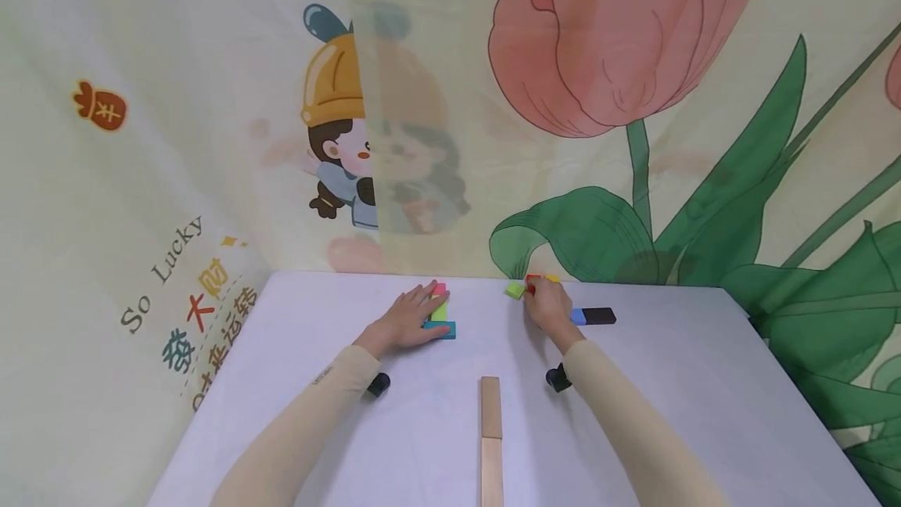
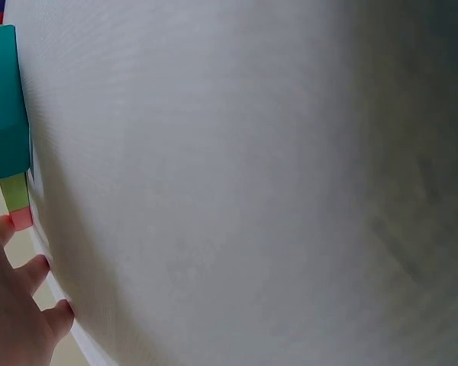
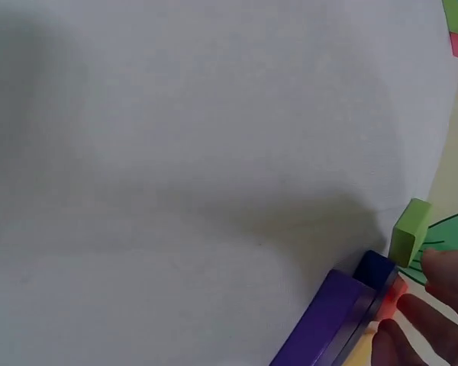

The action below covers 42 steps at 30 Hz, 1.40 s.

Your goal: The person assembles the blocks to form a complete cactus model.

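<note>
My left hand (image 1: 407, 318) lies spread at the table's far side, its thumb along a teal block (image 1: 446, 329) and its fingers reaching a pink block (image 1: 439, 288). Between these two sits a lime block (image 1: 439, 311); the three form a row. With bent fingers, my right hand (image 1: 551, 303) pinches a red block (image 1: 532, 279), partly hidden by the fingertips. Beside its thumb stands a green block (image 3: 409, 232). A yellow block (image 1: 552, 278) is just behind the hand. In the right wrist view, a dark blue block (image 3: 375, 270) and a purple block (image 3: 324, 322) line up nearby.
Two wooden blocks (image 1: 491, 407) lie end to end at the middle front of the white table (image 1: 422, 444). A printed curtain (image 1: 436, 100) hangs along the table's far edge. Black wrist devices (image 1: 378, 384) show beneath both sleeves.
</note>
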### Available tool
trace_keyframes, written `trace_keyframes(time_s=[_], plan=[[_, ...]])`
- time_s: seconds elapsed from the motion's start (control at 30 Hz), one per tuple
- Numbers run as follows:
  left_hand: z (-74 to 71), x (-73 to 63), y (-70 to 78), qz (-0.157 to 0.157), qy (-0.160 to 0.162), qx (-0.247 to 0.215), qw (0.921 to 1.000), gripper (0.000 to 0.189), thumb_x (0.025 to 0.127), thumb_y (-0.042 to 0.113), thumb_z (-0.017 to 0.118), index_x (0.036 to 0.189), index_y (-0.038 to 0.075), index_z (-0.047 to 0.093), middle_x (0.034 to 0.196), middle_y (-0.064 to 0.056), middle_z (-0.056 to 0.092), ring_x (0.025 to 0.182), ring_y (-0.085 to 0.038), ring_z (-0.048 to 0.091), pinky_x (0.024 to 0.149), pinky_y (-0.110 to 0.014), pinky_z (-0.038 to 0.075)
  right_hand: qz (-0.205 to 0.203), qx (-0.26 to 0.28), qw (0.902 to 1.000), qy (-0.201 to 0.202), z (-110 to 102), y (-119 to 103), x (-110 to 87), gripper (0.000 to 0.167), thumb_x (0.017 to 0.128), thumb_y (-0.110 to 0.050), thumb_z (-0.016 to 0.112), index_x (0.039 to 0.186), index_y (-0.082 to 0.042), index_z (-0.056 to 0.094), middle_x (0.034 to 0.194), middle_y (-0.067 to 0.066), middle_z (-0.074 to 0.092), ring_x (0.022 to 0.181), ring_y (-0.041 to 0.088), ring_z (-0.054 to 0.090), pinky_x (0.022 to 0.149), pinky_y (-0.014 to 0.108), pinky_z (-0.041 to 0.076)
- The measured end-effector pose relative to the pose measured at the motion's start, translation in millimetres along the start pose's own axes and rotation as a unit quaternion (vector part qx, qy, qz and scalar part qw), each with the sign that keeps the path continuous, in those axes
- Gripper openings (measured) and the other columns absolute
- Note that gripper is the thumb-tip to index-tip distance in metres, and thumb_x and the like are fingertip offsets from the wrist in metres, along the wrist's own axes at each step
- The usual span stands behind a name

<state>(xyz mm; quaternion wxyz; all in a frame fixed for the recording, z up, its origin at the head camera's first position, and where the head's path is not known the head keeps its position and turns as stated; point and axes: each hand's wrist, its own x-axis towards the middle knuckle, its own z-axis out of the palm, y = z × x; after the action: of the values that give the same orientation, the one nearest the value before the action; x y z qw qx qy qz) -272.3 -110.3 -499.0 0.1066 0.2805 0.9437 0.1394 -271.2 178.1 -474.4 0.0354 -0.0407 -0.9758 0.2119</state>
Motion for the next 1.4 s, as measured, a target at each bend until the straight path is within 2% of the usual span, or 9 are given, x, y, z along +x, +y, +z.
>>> trace_keyframes(time_s=[0.23, 0.43, 0.63, 0.8, 0.9, 1.0, 1.13, 1.27, 1.4], plan=[[-0.5, -1.0, 0.7, 0.004, 0.0, 0.0, 1.0, 0.075, 0.092, 0.06, 0.047, 0.155, 0.026, 0.023, 0.164, -0.011, 0.014, 0.149, -0.041, 0.016, 0.117, -0.061, 0.018, 0.009, 0.006, 0.9999, -0.014, 3, -5, 5.9, 0.033, 0.092, -0.015, 0.06, 0.124, -0.005, 0.064, 0.112, 0.014, 0.069, 0.094, 0.027, 0.063, 0.08, 0.043, 0.052], [-0.5, -2.1, 0.8, 0.001, 0.001, 0.005, 1.0, 0.075, 0.093, 0.06, 0.046, 0.155, 0.026, 0.023, 0.164, -0.01, 0.013, 0.149, -0.041, 0.017, 0.117, -0.061, 0.018, 0.014, 0.006, 0.9998, -0.013, 8, -8, 9.8, 0.035, 0.088, -0.014, 0.066, 0.122, -0.006, 0.066, 0.105, 0.012, 0.071, 0.089, 0.025, 0.063, 0.077, 0.041, 0.052], [1.4, -2.2, 2.2, -0.003, 0.003, 0.007, 1.0, 0.074, 0.093, 0.06, 0.047, 0.154, 0.026, 0.024, 0.163, -0.01, 0.015, 0.148, -0.041, 0.018, 0.117, -0.06, 0.019, 0.01, 0.009, 0.9994, -0.032, 10, -11, 9.9, 0.043, 0.083, -0.013, 0.07, 0.125, -0.003, 0.063, 0.116, 0.017, 0.064, 0.093, 0.026, 0.058, 0.079, 0.041, 0.051], [1.4, -2.5, 2.9, -0.001, 0.002, 0.007, 1.0, 0.074, 0.093, 0.06, 0.046, 0.154, 0.026, 0.024, 0.163, -0.011, 0.015, 0.148, -0.041, 0.019, 0.116, -0.061, 0.019, 0.002, 0.011, 0.9994, -0.032, 10, -15, 6.0, 0.033, 0.087, -0.012, 0.067, 0.119, -0.005, 0.067, 0.11, 0.017, 0.06, 0.091, 0.026, 0.056, 0.079, 0.04, 0.052], [-0.3, -2.5, 3.4, -0.005, 0.004, 0.001, 1.0, 0.074, 0.093, 0.059, 0.048, 0.154, 0.025, 0.025, 0.163, -0.011, 0.016, 0.148, -0.041, 0.018, 0.117, -0.061, 0.019, -0.006, 0.024, 0.9995, -0.017, 9, -16, 3.9, 0.026, 0.087, -0.012, 0.066, 0.112, -0.005, 0.069, 0.104, 0.015, 0.062, 0.089, 0.026, 0.058, 0.076, 0.039, 0.052], [1.2, -1.9, 3.7, -0.005, 0.005, -0.001, 1.0, 0.074, 0.092, 0.059, 0.048, 0.154, 0.025, 0.025, 0.163, -0.01, 0.015, 0.149, -0.041, 0.017, 0.117, -0.061, 0.018, -0.015, 0.054, 0.9982, -0.022, 5, -14, -2.1, 0.023, 0.086, -0.014, 0.069, 0.107, -0.005, 0.069, 0.097, 0.012, 0.065, 0.086, 0.024, 0.058, 0.074, 0.036, 0.051], [4.4, -0.1, 4.2, 0.0, 0.005, 0.001, 1.0, 0.075, 0.092, 0.06, 0.047, 0.155, 0.026, 0.023, 0.164, -0.009, 0.014, 0.149, -0.041, 0.017, 0.116, -0.061, 0.019, -0.034, 0.13, 0.9893, -0.057, -5, -10, -16.2, 0.02, 0.082, -0.011, 0.074, 0.1, -0.001, 0.069, 0.09, 0.012, 0.066, 0.082, 0.022, 0.058, 0.069, 0.03, 0.05], [2.7, -0.5, 4.0, -0.005, 0.006, 0.007, 0.9999, 0.075, 0.092, 0.06, 0.047, 0.155, 0.026, 0.023, 0.164, -0.009, 0.014, 0.149, -0.041, 0.018, 0.116, -0.061, 0.02, -0.041, 0.204, 0.9723, -0.106, -13, -10, -31.8, 0.017, 0.082, -0.008, 0.075, 0.096, -0.001, 0.07, 0.086, 0.011, 0.066, 0.081, 0.019, 0.057, 0.065, 0.025, 0.047], [1.0, -1.7, 2.9, -0.009, 0.003, 0.01, 0.9999, 0.075, 0.092, 0.061, 0.047, 0.155, 0.027, 0.023, 0.164, -0.009, 0.013, 0.149, -0.04, 0.017, 0.116, -0.061, 0.02, -0.041, 0.251, 0.9559, -0.146, -8, -11, -48.0, 0.015, 0.083, -0.009, 0.074, 0.097, -0.004, 0.071, 0.086, 0.009, 0.067, 0.08, 0.017, 0.057, 0.063, 0.024, 0.048]])
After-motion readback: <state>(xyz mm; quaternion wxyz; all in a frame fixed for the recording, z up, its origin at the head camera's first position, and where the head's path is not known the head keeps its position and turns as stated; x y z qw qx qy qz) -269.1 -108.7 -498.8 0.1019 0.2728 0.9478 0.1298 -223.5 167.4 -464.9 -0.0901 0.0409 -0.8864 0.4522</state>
